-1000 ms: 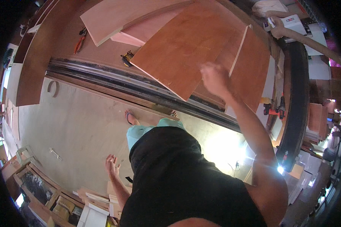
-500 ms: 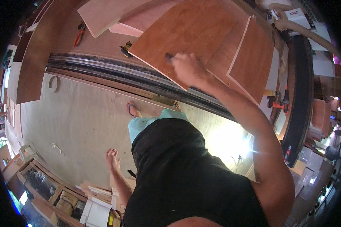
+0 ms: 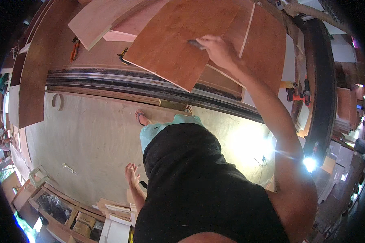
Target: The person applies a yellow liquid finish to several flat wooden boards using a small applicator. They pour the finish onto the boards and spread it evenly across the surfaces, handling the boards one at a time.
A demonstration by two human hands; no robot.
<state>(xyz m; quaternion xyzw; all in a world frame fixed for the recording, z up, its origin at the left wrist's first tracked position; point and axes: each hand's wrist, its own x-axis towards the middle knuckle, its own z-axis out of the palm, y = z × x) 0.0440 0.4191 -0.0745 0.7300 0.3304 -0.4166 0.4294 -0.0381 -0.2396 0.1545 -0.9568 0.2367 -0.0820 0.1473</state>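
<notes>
My right hand (image 3: 219, 49) is closed around a small, dark grey, flat piece (image 3: 196, 43), whose kind I cannot make out. It sits over the right part of a reddish-brown plywood panel (image 3: 162, 44) on the workbench. Whether the piece touches the panel is hard to tell. Beside it, a second brown panel (image 3: 267, 48) with a pale edge lies partly under my right forearm. My left hand (image 3: 132, 175) hangs low at my side, its fingers loosely bent and apart, with nothing in it.
Red-handled pliers (image 3: 74, 50) and a yellow-and-black tool (image 3: 124, 56) lie on the bench, behind a dark metal rail (image 3: 150, 84). A red-and-black cordless drill (image 3: 300, 96) is at the right. Wood offcuts (image 3: 113, 208) and a wooden crate (image 3: 69, 212) stand lower left.
My right hand has moved away from the panel's front edge, farther out and to the right, with the grey piece in it. My left hand still hangs free; the whole view has shifted slightly.
</notes>
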